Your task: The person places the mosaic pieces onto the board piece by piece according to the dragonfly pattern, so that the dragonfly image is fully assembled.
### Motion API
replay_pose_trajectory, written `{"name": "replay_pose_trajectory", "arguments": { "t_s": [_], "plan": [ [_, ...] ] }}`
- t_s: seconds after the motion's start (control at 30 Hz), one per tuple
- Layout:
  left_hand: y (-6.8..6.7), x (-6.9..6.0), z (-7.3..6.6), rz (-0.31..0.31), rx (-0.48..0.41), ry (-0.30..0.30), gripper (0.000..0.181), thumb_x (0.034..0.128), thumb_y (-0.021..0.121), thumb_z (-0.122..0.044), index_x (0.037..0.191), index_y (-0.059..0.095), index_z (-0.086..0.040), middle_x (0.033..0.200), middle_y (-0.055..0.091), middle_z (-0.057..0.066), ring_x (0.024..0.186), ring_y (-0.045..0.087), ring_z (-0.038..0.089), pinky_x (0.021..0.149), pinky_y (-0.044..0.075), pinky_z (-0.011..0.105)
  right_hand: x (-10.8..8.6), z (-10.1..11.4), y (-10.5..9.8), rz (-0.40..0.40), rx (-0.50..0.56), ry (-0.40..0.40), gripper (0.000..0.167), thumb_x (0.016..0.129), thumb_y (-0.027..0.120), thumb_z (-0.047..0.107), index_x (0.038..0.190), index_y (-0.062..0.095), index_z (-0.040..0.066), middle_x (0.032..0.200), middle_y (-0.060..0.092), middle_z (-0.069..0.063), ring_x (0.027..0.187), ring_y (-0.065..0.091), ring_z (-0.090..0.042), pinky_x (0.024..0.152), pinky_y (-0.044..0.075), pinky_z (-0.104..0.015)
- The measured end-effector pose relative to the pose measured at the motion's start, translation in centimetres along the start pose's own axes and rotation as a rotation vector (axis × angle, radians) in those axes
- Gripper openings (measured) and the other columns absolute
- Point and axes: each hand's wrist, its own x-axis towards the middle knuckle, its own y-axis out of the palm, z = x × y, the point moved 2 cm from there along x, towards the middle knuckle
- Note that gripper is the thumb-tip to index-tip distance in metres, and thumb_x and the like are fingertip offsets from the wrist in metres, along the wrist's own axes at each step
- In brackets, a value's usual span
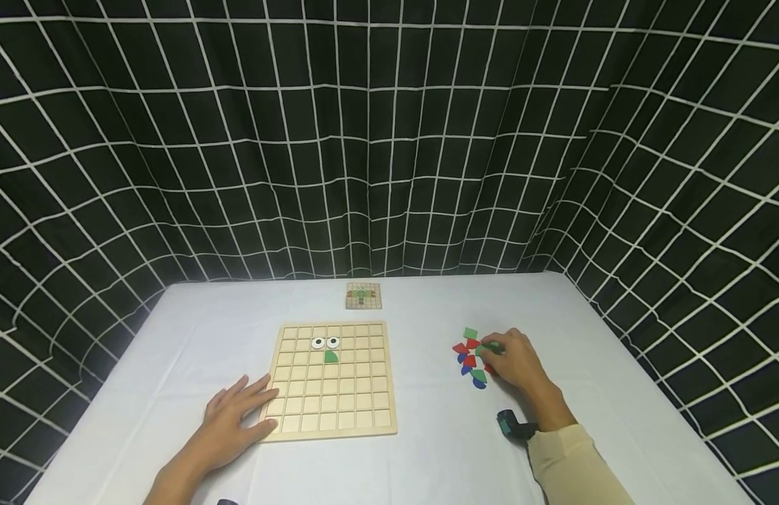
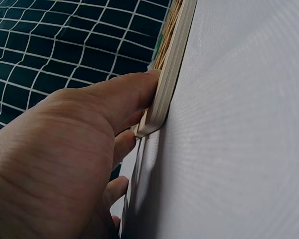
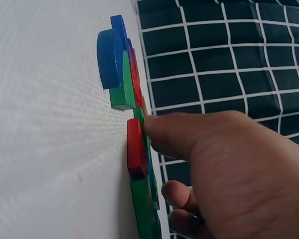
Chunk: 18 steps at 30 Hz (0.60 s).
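A square wooden grid board lies on the white table. Two round eye pieces and a green quarter-round piece sit in its upper cells. My left hand rests at the board's lower left edge, fingers spread; its thumb touches the rim in the left wrist view. My right hand is over a loose cluster of red, blue and green pieces. Its thumb and index finger pinch a green piece there. In the right wrist view its thumb lies against the cluster, beside a red piece; the index fingertip is hidden.
A small patterned card with a gridded picture lies behind the board. A dark wrist device is by the right sleeve. Black curtain with white grid lines surrounds the table on the back and sides.
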Motion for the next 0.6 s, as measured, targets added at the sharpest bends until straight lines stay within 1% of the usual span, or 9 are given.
{"name": "replay_pose_trajectory", "arguments": {
  "t_s": [0.13,0.37,0.53,0.6],
  "plan": [
    [-0.17,0.01,-0.01,0.004,-0.005,-0.006,0.053,0.0823,0.072,-0.048,0.127,0.064,-0.020,0.147,0.043,0.006,0.139,0.021,0.040,0.107,0.005,0.065,0.28,0.09,0.12,0.014,-0.008,0.021,0.030,0.083,0.073,0.024,0.109,0.072,0.008,0.096,0.053,-0.010,0.095,0.048,-0.030,0.081,0.048,-0.051],
    [-0.38,0.05,-0.27,0.003,-0.026,-0.017,0.054,0.0821,0.072,-0.048,0.127,0.064,-0.019,0.147,0.043,0.007,0.140,0.020,0.041,0.108,0.004,0.064,0.37,-0.03,0.24,0.035,-0.021,0.027,0.036,0.084,0.074,0.021,0.118,0.069,0.011,0.099,0.052,-0.012,0.096,0.048,-0.031,0.082,0.048,-0.053],
    [-0.19,0.05,-0.16,0.008,-0.029,-0.012,0.053,0.0824,0.071,-0.047,0.127,0.064,-0.019,0.147,0.044,0.007,0.139,0.021,0.041,0.107,0.004,0.064,0.37,-0.11,0.19,0.053,-0.029,0.029,0.031,0.085,0.073,0.020,0.114,0.071,0.011,0.098,0.051,-0.011,0.096,0.048,-0.031,0.083,0.048,-0.052],
    [-0.09,0.02,-0.10,0.009,-0.031,-0.007,0.053,0.0827,0.072,-0.047,0.127,0.064,-0.018,0.147,0.044,0.007,0.139,0.021,0.041,0.107,0.004,0.065,0.34,-0.14,0.11,0.051,-0.024,0.021,0.030,0.085,0.073,0.020,0.112,0.070,0.008,0.098,0.052,-0.011,0.096,0.048,-0.031,0.085,0.048,-0.052]
  ]
}}
